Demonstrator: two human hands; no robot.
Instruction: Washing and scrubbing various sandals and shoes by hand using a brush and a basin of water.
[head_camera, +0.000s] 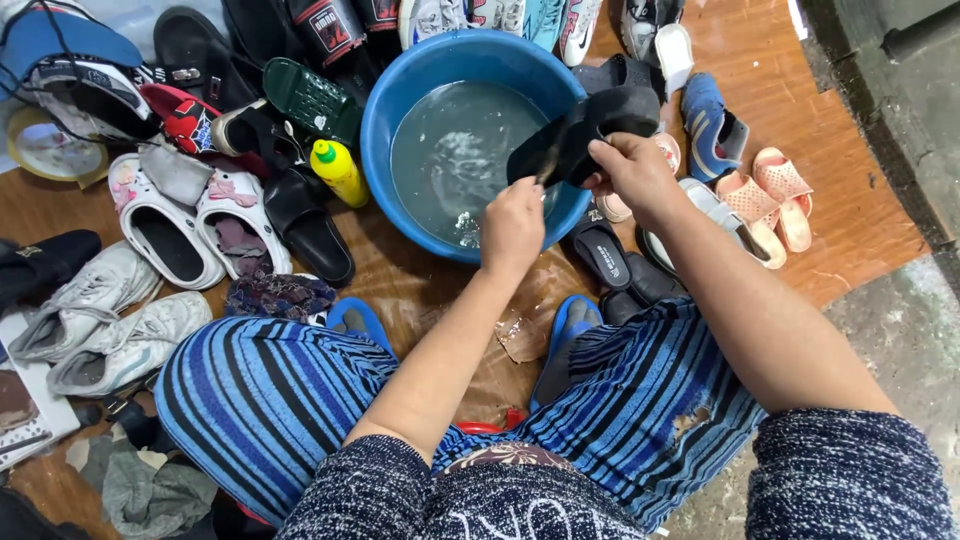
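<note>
Head view: right hand (630, 172) grips black slipper (585, 135) over blue basin (400, 90), upper centre. Left hand (512, 225) fisted, seemingly around a brush against it. Scrubbing under way; many shoes around look unwashed.

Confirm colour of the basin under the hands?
Blue basin, holding cloudy water; the head view shows it clearly.

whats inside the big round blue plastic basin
The big round blue plastic basin holds cloudy, sudsy water. The black rubber slipper and both hands cover its right side, and the murky water hides the bottom.
</note>
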